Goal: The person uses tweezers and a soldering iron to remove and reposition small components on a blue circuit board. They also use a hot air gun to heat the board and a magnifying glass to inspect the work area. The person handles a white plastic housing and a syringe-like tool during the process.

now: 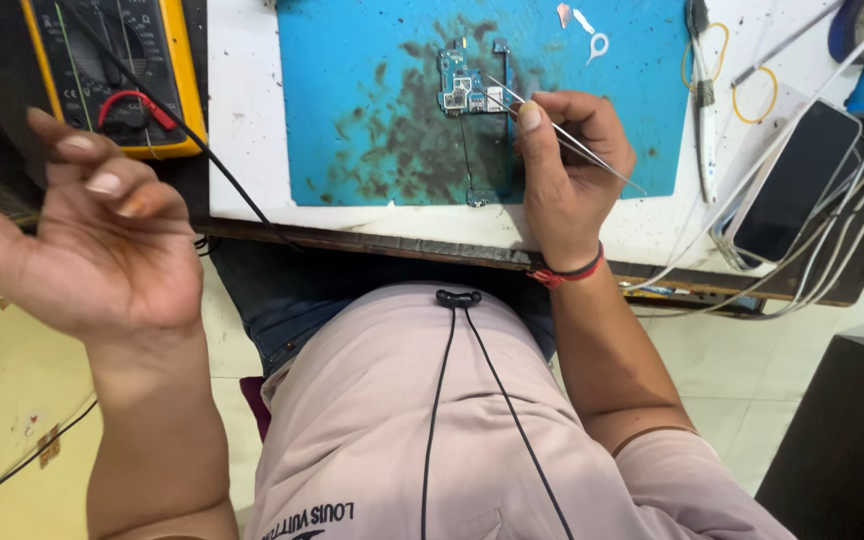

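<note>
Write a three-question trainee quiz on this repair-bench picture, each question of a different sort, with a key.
1. True or false: the left hand holds the tweezers.
2. The circuit board lies on: A) the blue mat B) the dark phone C) the yellow multimeter
3. Fill in: the right hand wears a red ___ at the wrist.

Key: 1 false; 2 A; 3 band.

One head-worn camera looks steeply down, close over lap and blue mat [372, 120], edges perhaps distorted.
</note>
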